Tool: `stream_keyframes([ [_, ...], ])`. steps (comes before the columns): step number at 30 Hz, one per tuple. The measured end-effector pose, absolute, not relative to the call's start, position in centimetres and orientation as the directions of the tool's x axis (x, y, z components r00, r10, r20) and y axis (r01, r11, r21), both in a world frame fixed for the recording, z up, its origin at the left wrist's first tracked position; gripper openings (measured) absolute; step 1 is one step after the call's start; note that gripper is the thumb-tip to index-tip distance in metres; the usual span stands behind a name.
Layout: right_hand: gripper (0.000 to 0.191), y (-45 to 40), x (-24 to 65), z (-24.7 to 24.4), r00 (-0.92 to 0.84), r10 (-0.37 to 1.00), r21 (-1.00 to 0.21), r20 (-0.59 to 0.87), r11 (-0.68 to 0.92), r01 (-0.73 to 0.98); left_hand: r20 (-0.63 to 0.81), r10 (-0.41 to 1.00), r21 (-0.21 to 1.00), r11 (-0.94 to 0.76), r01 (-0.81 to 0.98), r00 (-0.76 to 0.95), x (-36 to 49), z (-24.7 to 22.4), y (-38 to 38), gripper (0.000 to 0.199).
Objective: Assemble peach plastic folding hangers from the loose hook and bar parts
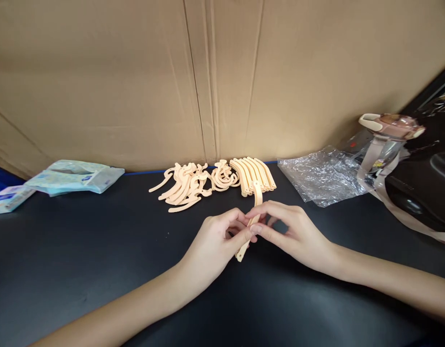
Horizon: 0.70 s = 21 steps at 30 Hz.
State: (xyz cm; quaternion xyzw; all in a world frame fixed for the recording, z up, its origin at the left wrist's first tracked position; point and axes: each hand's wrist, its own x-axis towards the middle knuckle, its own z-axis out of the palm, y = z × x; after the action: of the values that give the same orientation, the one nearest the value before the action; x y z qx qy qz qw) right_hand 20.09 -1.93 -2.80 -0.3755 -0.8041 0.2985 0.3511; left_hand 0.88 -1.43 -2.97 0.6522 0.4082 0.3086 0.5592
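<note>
pinching a peach plastic strip between them, the fingers of the left hand and the right hand meet at its middle, its long axis running from just below the fingers up toward the pile of curved pieces beyond, above the dark worktop.

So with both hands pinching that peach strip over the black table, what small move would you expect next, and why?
Probably a slight lift or turn of the peach strip to seat whatever the fingertips are working on. Both the left hand and right hand pinch its middle, its lower end pointing at the black table and its top toward the pile of curved peach pieces. The fingers hide the contact point.
</note>
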Motion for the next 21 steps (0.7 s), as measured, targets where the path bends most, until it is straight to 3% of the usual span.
stream_keyframes([
  [3, 0.012, 0.2, 20.9, -2.5, -0.346, 0.903, -0.882, 0.255, 0.364, 0.300, -0.015, 0.864, 0.964, -0.121, 0.236, 0.503, 0.8, -2.8, -1.5, 0.023],
  [6, 0.015, 4.3, 22.8, -2.3, -0.238, 0.931, -0.882, 0.278, 0.345, 0.321, 0.019, 0.868, 0.940, -0.184, 0.286, 0.496, 0.8, -2.7, -1.4, 0.025],
  [8, 0.010, 7.1, 24.3, -2.2, -0.214, 0.935, -0.781, 0.284, 0.355, 0.514, 0.028, 0.871, 0.922, -0.213, 0.324, 0.491, 0.6, -2.8, -1.2, 0.025],
  [10, 0.010, 9.4, 25.5, -2.0, -0.215, 0.946, -0.565, 0.243, 0.319, 0.761, 0.023, 0.874, 0.910, -0.219, 0.352, 0.486, 0.5, -3.2, -1.0, 0.026],
  [12, 0.012, 10.9, 26.2, -1.8, -0.221, 0.950, -0.468, 0.222, 0.302, 0.831, 0.012, 0.878, 0.908, -0.210, 0.363, 0.478, 0.4, -3.5, -0.9, 0.026],
  [16, 0.015, 11.7, 26.1, -2.0, -0.272, 0.945, -0.388, 0.180, 0.322, 0.863, -0.017, 0.884, 0.900, -0.190, 0.392, 0.468, 0.4, -4.0, -0.8, 0.023],
  [21, 0.037, 11.5, 25.4, -2.5, -0.294, 0.937, -0.376, 0.186, 0.345, 0.860, 0.043, 0.909, 0.899, -0.216, 0.380, 0.416, 0.7, -3.9, -1.0, 0.022],
])
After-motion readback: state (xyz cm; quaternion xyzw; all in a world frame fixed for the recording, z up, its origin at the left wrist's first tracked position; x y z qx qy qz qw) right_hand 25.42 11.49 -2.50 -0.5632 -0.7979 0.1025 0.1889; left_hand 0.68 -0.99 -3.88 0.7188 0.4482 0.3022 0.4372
